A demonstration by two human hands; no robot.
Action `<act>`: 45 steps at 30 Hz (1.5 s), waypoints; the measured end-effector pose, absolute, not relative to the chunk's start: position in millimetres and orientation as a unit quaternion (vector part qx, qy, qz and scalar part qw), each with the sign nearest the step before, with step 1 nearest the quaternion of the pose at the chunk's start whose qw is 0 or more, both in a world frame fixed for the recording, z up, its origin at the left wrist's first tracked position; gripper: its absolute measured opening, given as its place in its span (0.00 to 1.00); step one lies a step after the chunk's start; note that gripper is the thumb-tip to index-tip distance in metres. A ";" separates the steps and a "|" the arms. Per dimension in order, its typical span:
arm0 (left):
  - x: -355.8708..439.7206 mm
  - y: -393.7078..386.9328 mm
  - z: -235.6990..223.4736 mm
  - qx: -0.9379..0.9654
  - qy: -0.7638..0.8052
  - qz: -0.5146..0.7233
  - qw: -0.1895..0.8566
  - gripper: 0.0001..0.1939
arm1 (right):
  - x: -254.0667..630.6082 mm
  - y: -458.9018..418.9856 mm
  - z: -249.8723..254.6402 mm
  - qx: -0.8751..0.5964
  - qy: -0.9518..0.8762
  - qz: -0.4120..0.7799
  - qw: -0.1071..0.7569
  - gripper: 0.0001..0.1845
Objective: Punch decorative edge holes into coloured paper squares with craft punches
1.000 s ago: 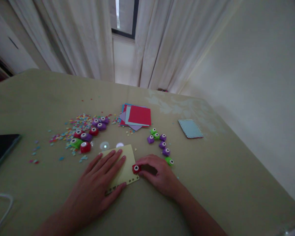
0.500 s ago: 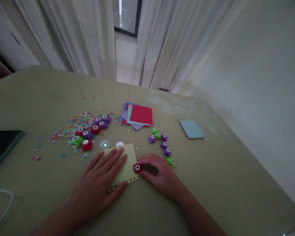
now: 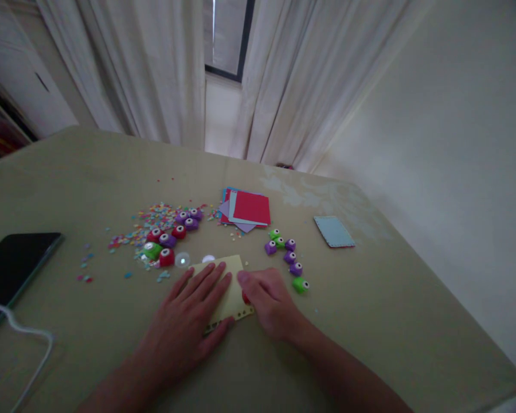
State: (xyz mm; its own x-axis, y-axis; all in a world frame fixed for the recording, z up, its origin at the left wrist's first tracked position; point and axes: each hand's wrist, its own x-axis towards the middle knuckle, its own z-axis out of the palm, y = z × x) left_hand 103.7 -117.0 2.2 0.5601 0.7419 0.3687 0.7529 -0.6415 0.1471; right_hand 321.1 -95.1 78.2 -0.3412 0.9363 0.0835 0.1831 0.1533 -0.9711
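Note:
A pale yellow sheet of paper (image 3: 232, 281) lies on the table, with a row of small punched holes along its near edge. My left hand (image 3: 193, 310) rests flat on it, fingers stretched out. At the sheet's right edge, my right hand (image 3: 269, 301) is closed round a red paper punch (image 3: 246, 297), most of which my fingers hide. Several green and purple punches (image 3: 289, 257) of the same kind stand beyond my right hand. More red, purple and green punches (image 3: 167, 256) are grouped beyond my left hand, near two small clear round discs (image 3: 182, 260).
Coloured paper confetti (image 3: 152, 221) is scattered around the left punches. A stack of coloured square sheets (image 3: 251, 207) lies farther back, and a light blue square (image 3: 334, 231) to the right. At left are a dark tablet (image 3: 17, 258) and a white cable (image 3: 30, 331).
My right hand has turned over the red punch, its thumb now on top and the punch mostly covered. My left hand stays on the sheet. The view has shifted slightly.

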 end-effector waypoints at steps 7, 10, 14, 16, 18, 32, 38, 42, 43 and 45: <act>104.9 -117.7 0.8 -0.880 -0.425 -0.211 0.003 0.36 | 322.3 -94.5 69.4 -0.445 -0.642 0.445 0.438 0.32; 104.6 -118.0 -0.7 -0.879 -0.427 -0.214 0.004 0.35 | 341.4 -92.3 71.5 -0.490 -0.724 0.349 0.338 0.23; 104.2 -117.8 -2.0 -0.878 -0.427 -0.217 0.009 0.36 | 363.2 -91.7 64.8 -0.587 -0.760 0.188 0.207 0.08; 104.3 -117.6 -2.2 -0.878 -0.428 -0.214 0.004 0.36 | 368.1 -92.4 61.7 -0.621 -0.744 0.130 0.211 0.07; 104.3 -117.5 -2.3 -0.878 -0.429 -0.211 -0.003 0.36 | 367.0 -91.8 61.6 -0.616 -0.753 0.101 0.208 0.07; 106.1 -119.1 -0.1 -0.875 -0.433 -0.216 -0.012 0.35 | 319.4 -52.8 82.7 -0.488 -0.822 0.179 0.235 0.02; 106.6 -118.8 9.2 -0.846 -0.453 -0.262 -0.102 0.24 | 368.1 -72.9 68.6 -0.554 -0.732 0.128 0.376 0.07; 108.7 -118.7 27.4 -0.738 -0.513 -0.308 -0.312 0.19 | 388.6 -83.9 62.6 -0.559 -0.723 0.107 0.391 0.09; 108.9 -119.0 31.9 -0.705 -0.521 -0.313 -0.365 0.20 | 391.1 -84.3 62.9 -0.559 -0.730 0.110 0.377 0.09; 108.7 -119.9 38.9 -0.652 -0.528 -0.330 -0.432 0.22 | 393.0 -84.4 65.6 -0.559 -0.739 0.127 0.354 0.07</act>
